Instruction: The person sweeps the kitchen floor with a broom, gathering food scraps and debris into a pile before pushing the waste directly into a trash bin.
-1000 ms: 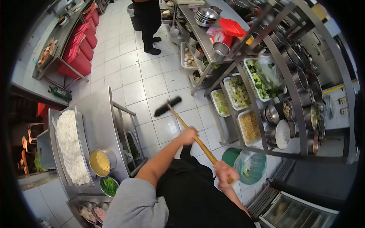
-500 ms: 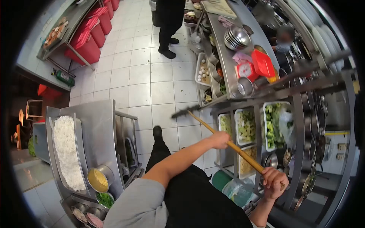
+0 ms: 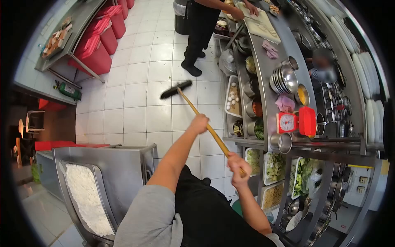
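Note:
I hold a push broom (image 3: 212,133) with a yellowish wooden handle in both hands. My left hand (image 3: 200,124) is wrapped round the handle part way down. Higher up, close to the handle's end, my right hand (image 3: 239,168) is closed round it. The black bristle head (image 3: 176,89) is on the white tiled floor (image 3: 131,99) ahead of me, turned at a slant. Small dark specks show on the tiles near it.
Ahead stands a person in black (image 3: 201,33) beside a long steel counter (image 3: 263,74) with bowls and a red scale (image 3: 286,122). Red bins (image 3: 88,55) line the left. A rice tray (image 3: 88,197) and shelved vegetable trays (image 3: 275,166) flank me.
The broom head has moved forward and left, away from the counter's foot. Both hands have gone forward with the handle, the right one also leftward. The person's hands now show at the counter.

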A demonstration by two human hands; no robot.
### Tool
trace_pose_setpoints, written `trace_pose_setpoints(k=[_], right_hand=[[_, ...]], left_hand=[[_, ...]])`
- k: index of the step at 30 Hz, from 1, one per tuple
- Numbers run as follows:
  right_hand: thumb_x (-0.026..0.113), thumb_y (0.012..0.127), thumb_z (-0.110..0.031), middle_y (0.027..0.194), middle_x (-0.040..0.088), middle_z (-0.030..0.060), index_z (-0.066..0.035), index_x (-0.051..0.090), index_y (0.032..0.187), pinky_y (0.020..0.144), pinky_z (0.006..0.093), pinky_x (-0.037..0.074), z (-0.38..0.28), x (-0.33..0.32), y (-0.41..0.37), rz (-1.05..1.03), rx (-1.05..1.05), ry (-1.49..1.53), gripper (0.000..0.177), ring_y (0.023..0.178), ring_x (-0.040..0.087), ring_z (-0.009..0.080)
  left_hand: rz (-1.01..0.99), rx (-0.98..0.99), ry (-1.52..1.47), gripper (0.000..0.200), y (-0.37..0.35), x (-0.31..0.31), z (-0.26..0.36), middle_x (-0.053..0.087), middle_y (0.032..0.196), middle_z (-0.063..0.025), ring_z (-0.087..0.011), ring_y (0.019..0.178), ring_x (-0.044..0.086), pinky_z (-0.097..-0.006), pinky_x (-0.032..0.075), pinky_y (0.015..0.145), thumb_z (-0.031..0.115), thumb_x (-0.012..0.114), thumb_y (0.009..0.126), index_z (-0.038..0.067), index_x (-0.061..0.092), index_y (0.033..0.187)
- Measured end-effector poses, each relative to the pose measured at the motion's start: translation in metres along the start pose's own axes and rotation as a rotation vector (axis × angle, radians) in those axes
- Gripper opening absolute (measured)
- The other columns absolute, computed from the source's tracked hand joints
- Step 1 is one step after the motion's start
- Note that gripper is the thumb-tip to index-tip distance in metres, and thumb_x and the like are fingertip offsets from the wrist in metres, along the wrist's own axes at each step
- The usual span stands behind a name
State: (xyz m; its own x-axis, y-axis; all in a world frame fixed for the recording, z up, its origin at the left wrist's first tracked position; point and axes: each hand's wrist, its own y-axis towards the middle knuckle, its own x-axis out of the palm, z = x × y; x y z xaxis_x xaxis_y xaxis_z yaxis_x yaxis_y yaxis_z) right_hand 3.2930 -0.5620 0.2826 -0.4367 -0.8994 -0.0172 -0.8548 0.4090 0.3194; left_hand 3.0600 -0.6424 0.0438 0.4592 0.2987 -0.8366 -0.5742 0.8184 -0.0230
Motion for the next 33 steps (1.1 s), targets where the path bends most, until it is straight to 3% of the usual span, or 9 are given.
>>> trace_pose_setpoints(k=[4,9,14,16,22,24,27,31,33], right_hand=[[0.057,0.095,-0.013,0.075,0.061,0.0098,-0.003,0.055,0.074,0.096,0.0518,0.047,0.001,0.027,0.039,-0.148,0.049,-0.147,0.024,0.074,0.061,0.0206],[0.065,0.09,-0.02,0.072,0.061,0.0103,-0.004,0.056,0.071,0.092,0.051,0.048,-0.114,-0.016,0.06,0.106,0.294,-0.289,0.027,0.068,0.061,0.0209],[0.065,0.091,-0.027,0.057,0.05,0.0034,-0.009,0.046,0.067,0.078,0.0434,0.048,-0.129,-0.009,0.089,-0.064,0.138,0.001,0.036,0.057,0.053,0.0179],[0.062,0.092,-0.026,0.057,0.05,0.0039,-0.01,0.045,0.068,0.067,0.0411,0.047,-0.115,0.004,0.104,-0.111,0.069,0.047,0.034,0.054,0.05,0.0173],[0.057,0.092,-0.01,0.064,0.055,0.0084,-0.006,0.047,0.068,0.072,0.0457,0.049,-0.004,0.055,0.154,-0.145,-0.024,0.104,0.026,0.061,0.053,0.0215],[0.055,0.092,-0.006,0.067,0.056,0.0088,-0.004,0.049,0.07,0.075,0.0462,0.05,0.043,0.085,0.186,-0.151,-0.021,0.099,0.023,0.064,0.054,0.0218],[0.055,0.092,-0.001,0.071,0.058,0.009,-0.001,0.052,0.072,0.084,0.0438,0.05,0.074,0.115,0.243,-0.273,0.135,-0.149,0.02,0.068,0.057,0.0215],[0.057,0.09,0.002,0.073,0.06,0.0088,0.0,0.055,0.07,0.092,0.0454,0.05,0.023,0.123,0.318,-0.344,0.032,-0.113,0.02,0.073,0.061,0.0215],[0.061,0.088,-0.002,0.067,0.059,0.007,-0.003,0.054,0.069,0.086,0.0467,0.052,-0.023,0.113,0.349,-0.29,0.002,-0.136,0.021,0.066,0.06,0.0202]], left_hand=[[0.253,0.049,0.089,0.025,0.011,-0.038,-0.048,0.062,0.076,-0.0204,-0.0405,0.084,0.06,-0.0469,0.05,0.079,0.025,0.072,0.077,0.002,0.064,0.072],[0.077,0.16,-0.208,0.033,0.015,-0.052,0.049,0.065,0.075,-0.019,-0.04,0.079,0.062,-0.0512,0.049,0.075,0.034,0.066,0.085,0.005,0.065,0.07],[-0.146,0.243,-0.418,0.033,-0.009,-0.05,0.087,0.064,0.07,-0.0179,-0.0405,0.071,0.063,-0.0502,0.049,0.075,0.03,0.058,0.092,0.006,0.065,0.07],[-0.169,0.232,-0.443,0.034,-0.004,-0.065,0.07,0.064,0.07,-0.0183,-0.0406,0.072,0.063,-0.0497,0.049,0.076,0.03,0.057,0.093,0.005,0.065,0.071],[0.121,0.163,-0.226,0.015,0.053,-0.075,-0.072,0.066,0.079,-0.0161,-0.0363,0.089,0.064,-0.0477,0.05,0.082,0.022,0.066,0.083,0.008,0.069,0.079],[-0.067,-0.145,-0.065,0.016,0.082,-0.107,-0.118,0.067,0.104,-0.0201,-0.0379,0.103,0.061,-0.0481,0.049,0.089,0.016,0.066,0.082,0.005,0.07,0.093],[0.161,-0.345,0.107,0.025,0.116,-0.12,-0.188,0.061,0.112,-0.0204,-0.037,0.098,0.061,-0.0462,0.052,0.084,0.016,0.065,0.082,0.005,0.065,0.105],[0.147,-0.1,-0.01,0.014,0.145,-0.203,-0.189,0.065,0.083,-0.0188,-0.0379,0.088,0.062,-0.0477,0.05,0.08,0.017,0.067,0.081,0.004,0.068,0.085],[0.345,-0.007,-0.245,0.019,0.16,-0.201,-0.159,0.063,0.071,-0.0186,-0.0392,0.08,0.061,-0.0497,0.048,0.076,0.021,0.068,0.081,0.004,0.066,0.072]])
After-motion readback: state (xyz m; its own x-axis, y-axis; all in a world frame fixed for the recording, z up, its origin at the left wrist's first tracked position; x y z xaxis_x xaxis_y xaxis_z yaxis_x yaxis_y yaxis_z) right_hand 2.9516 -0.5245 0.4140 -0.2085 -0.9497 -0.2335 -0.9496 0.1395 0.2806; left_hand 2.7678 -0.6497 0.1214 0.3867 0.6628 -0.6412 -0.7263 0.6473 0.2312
